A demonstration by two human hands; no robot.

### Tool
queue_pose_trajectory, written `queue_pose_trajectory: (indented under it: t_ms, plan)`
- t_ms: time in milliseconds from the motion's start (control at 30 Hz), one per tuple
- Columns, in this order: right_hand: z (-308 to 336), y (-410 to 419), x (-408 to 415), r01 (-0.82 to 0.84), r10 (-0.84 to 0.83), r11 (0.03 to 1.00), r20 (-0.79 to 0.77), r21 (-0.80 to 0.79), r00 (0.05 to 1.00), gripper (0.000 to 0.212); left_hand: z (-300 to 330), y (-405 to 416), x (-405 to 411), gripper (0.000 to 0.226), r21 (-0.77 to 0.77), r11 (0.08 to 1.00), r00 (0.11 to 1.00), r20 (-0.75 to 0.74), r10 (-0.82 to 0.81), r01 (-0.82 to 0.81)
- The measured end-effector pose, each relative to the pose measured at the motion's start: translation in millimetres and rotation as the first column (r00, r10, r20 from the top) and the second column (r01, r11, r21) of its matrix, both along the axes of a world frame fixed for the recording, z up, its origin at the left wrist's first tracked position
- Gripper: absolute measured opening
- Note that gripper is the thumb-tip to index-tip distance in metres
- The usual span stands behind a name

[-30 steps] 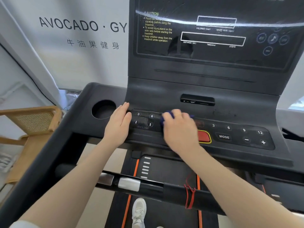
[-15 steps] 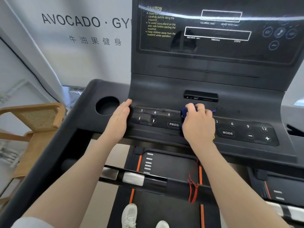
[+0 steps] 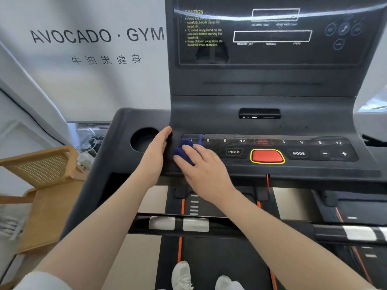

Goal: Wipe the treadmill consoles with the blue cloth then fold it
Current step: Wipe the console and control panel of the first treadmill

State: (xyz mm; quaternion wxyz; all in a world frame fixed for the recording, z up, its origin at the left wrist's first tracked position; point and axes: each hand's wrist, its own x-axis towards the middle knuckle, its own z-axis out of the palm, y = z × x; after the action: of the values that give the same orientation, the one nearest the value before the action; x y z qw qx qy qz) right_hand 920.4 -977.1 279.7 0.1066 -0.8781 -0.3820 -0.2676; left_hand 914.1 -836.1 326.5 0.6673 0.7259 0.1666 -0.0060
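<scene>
I see 1 container on the treadmill console (image 3: 261, 122): a round cup holder (image 3: 143, 139) sunk into its left wing, dark inside, and I cannot make out anything in it. My left hand (image 3: 154, 155) lies flat on the console just right of that cup holder, fingers straight and together, fingertips reaching up to the foot of the raised display panel (image 3: 272, 34); it grips nothing. My right hand (image 3: 201, 164) comes in from the lower right across the console's front edge and presses the blue cloth (image 3: 185, 152) onto the left end of the button strip (image 3: 270, 148), fingers curled over the bunched fabric, which bulges out at the fingertips and by the thumb. The cloth sits beside the key marked 3, with a thin blue edge standing up between that key and the 6. To the right the strip lies uncovered: keys 6, 9 and 12, the PROG key (image 3: 234, 151), the red button (image 3: 267, 156) ringed in yellow, the MODE key (image 3: 298, 153), then minus and plus. Both forearms are bare. Below the console I see the handlebar (image 3: 178, 223) with 2 silver pads, the belt (image 3: 219, 258), and 2 white shoes (image 3: 182, 275) standing on it. A wooden chair (image 3: 41, 170) stands to the left.
</scene>
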Motion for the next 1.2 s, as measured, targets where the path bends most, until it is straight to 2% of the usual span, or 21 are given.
queue_pose_trajectory:
  t_ms: [33, 100, 133, 200, 300, 367, 467, 533, 600, 633, 733, 767, 867, 1000, 1067, 1133, 1200]
  plan:
    - [0.1, -16.7, 0.4, 0.047, -0.047, 0.999, 0.027, 0.017, 0.999, 0.032, -1.4, 1.4, 0.4, 0.029, 0.063, 0.997, 0.999, 0.0, -0.032, 0.032]
    - [1.7, -52.9, 2.7, 0.213, -0.215, 0.974, 0.022, 0.072, 0.976, 0.031, -2.2, 1.1, 2.3, 0.029, 0.11, 0.994, 0.998, -0.058, 0.005, 0.001]
    - [3.1, -70.2, 4.5, 0.314, -0.315, 0.944, -0.008, 0.098, 0.949, 0.031, -3.1, 0.7, 1.2, 0.034, 0.158, 0.987, 0.999, -0.032, 0.003, 0.002]
    - [6.7, -95.1, 7.6, 0.495, -0.488, 0.86, -0.082, 0.128, 0.869, 0.033, -7.2, -1.2, -2.5, 0.042, 0.33, 0.941, 0.99, 0.085, -0.108, 0.075]
    - [11.8, -90.1, 9.4, 0.604, -0.586, 0.785, -0.154, 0.138, 0.796, 0.034, -14.1, -1.7, -3.0, 0.045, 0.423, 0.9, 0.979, 0.115, -0.167, 0.103]
    - [15.3, -62.7, 9.4, 0.538, -0.518, 0.831, -0.157, 0.14, 0.841, 0.034, -17.0, -3.0, 1.4, 0.046, 0.494, 0.863, 0.975, 0.118, -0.188, 0.106]
    - [22.0, -19.0, 10.9, 0.311, -0.298, 0.949, -0.178, 0.054, 0.938, 0.034, -21.1, -3.0, 6.2, 0.048, 0.623, 0.775, 0.969, 0.114, -0.217, 0.101]
    - [27.3, -7.1, 18.9, 0.177, -0.167, 0.984, -0.224, 0.023, 0.96, 0.027, -19.2, -3.8, 7.7, 0.048, 0.618, 0.781, 0.973, 0.113, -0.202, 0.091]
    - [31.4, -15.5, 33.0, 0.129, -0.126, 0.992, -0.265, -0.003, 0.956, 0.027, -17.0, -5.4, 8.6, 0.048, 0.626, 0.776, 0.978, 0.104, -0.179, 0.075]
    - [32.4, -27.7, 42.5, 0.149, -0.147, 0.989, -0.284, -0.014, 0.948, 0.028, -16.0, -7.5, 9.6, 0.049, 0.672, 0.738, 0.98, 0.1, -0.172, 0.06]
    - [34.6, -74.8, 65.9, 0.307, -0.283, 0.951, -0.325, 0.024, 0.902, 0.03, -12.5, -13.2, 12.3, 0.054, 0.841, 0.539, 0.962, 0.098, -0.254, 0.056]
    - [36.6, -95.3, 72.3, 0.346, -0.314, 0.938, -0.349, 0.031, 0.883, 0.03, -11.3, -17.9, 15.0, 0.056, 0.861, 0.504, 0.951, 0.096, -0.293, 0.069]
    - [40.7, -162.7, 86.0, 0.445, -0.405, 0.896, -0.414, -0.001, 0.815, 0.03, -6.4, -38.7, 23.0, 0.064, 0.87, 0.48, 0.929, 0.077, -0.361, 0.115]
    - [39.0, -212.4, 90.3, 0.59, -0.543, 0.807, -0.35, 0.035, 0.764, 0.031, -4.0, -75.1, 33.9, 0.099, 0.923, 0.359, 0.919, 0.015, -0.395, 0.139]
    - [35.6, -207.5, 89.8, 0.492, -0.448, 0.868, -0.323, 0.065, 0.834, 0.031, -4.1, -92.0, 37.5, 0.11, 0.943, 0.284, 0.905, -0.036, -0.424, 0.171]
    - [34.5, -195.4, 88.3, 0.279, -0.242, 0.958, -0.322, 0.073, 0.915, 0.033, -2.0, -107.8, 38.5, 0.118, 0.955, 0.226, 0.894, -0.076, -0.442, 0.192]
    - [35.1, -187.3, 86.7, 0.055, -0.032, 0.997, -0.362, 0.053, 0.932, 0.035, -1.8, -122.5, 39.3, 0.123, 0.961, 0.188, 0.894, -0.102, -0.435, 0.201]
